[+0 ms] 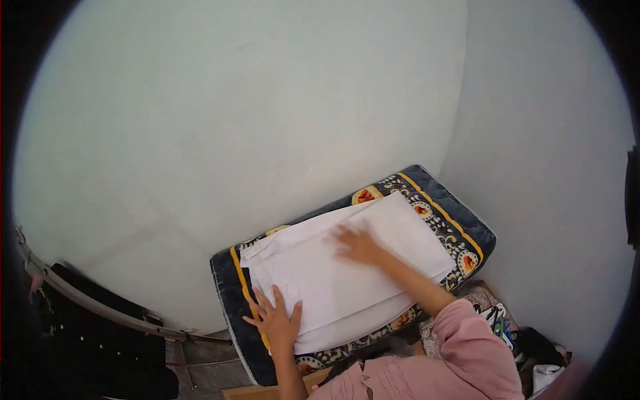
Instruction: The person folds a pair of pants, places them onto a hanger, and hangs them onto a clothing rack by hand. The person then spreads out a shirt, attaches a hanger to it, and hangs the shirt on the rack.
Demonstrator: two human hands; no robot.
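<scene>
A white folded cloth garment (pixel 387 280), perhaps trousers, lies flat across a dark patterned padded blanket (pixel 477 233) with yellow stripes. My left hand (pixel 277 321) rests at the garment's near-left edge, fingers spread, part on the cloth and part on the blanket. Over the middle of the white cloth is my right hand (pixel 358 245), smeared by motion, palm down with its fingers stretched out. Creases show in the cloth at its left end.
Pale walls (pixel 280 120) meet in a corner behind the blanket. At lower left stand dark items (pixel 93 340) along a metal rail (pixel 87 293). A pile of mixed cloth and bags (pixel 497 317) sits at lower right.
</scene>
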